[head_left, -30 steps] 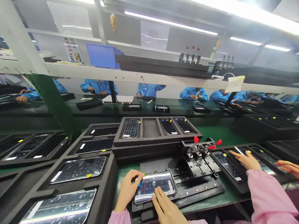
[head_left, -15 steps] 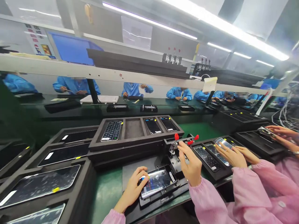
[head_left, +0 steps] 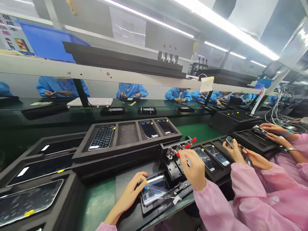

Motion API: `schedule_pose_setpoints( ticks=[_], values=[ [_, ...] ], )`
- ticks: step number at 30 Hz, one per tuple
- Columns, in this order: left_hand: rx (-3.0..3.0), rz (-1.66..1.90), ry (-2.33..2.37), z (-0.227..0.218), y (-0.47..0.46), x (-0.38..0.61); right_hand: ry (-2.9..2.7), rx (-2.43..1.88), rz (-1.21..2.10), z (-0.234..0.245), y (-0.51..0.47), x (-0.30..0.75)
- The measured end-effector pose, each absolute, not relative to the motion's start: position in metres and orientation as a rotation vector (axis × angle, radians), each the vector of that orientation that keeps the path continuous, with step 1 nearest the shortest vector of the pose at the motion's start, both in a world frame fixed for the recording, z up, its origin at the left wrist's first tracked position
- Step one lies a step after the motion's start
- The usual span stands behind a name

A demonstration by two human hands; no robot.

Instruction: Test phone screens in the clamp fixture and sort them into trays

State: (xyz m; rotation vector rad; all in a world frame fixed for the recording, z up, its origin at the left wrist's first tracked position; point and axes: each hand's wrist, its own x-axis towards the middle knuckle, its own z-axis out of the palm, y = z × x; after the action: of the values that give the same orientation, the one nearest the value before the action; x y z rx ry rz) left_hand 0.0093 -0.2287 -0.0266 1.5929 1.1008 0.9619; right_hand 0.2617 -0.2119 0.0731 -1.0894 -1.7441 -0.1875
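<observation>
Good work here would mean holding the smartphone (head_left: 156, 183) flat and square on the near left part of the toggle-clamp jig (head_left: 174, 170), its loose clear film (head_left: 166, 192) kept clear of the clamp plates, and working the red-tipped lever (head_left: 178, 154) smoothly. The left hand (head_left: 136, 189) curls partly open over the phone's end farthest from the clamps; whether its grip pinches the phone, the film or neither, I cannot tell. The right hand (head_left: 193, 168), above the jig's near side, has its grip closed on that lever at the fingertips. The hand hides part of the neighbouring clamps; reflections blur the phone's screen, and where the film's edge ends is hard to make out.
</observation>
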Motion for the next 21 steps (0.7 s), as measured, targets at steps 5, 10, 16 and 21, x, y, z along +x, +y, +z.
schedule_pose_setpoints(
  ticks=[5,10,16,21],
  values=[
    [1.557,0.99,1.128,-0.033,-0.226,0.01,-2.006,-1.297,-0.409,0.016,-0.233,0.262],
    [1.508,1.03,1.195,-0.037,-0.226,0.012,-2.091,-1.391,-0.352,0.003,-0.229,0.261],
    [1.424,0.989,1.207,-0.041,-0.223,0.011,-1.656,-1.041,-0.179,-0.025,-0.259,0.262],
    [1.388,0.985,1.195,-0.046,-0.223,0.009,-1.505,-1.093,-0.061,-0.072,-0.278,0.253]
  ],
)
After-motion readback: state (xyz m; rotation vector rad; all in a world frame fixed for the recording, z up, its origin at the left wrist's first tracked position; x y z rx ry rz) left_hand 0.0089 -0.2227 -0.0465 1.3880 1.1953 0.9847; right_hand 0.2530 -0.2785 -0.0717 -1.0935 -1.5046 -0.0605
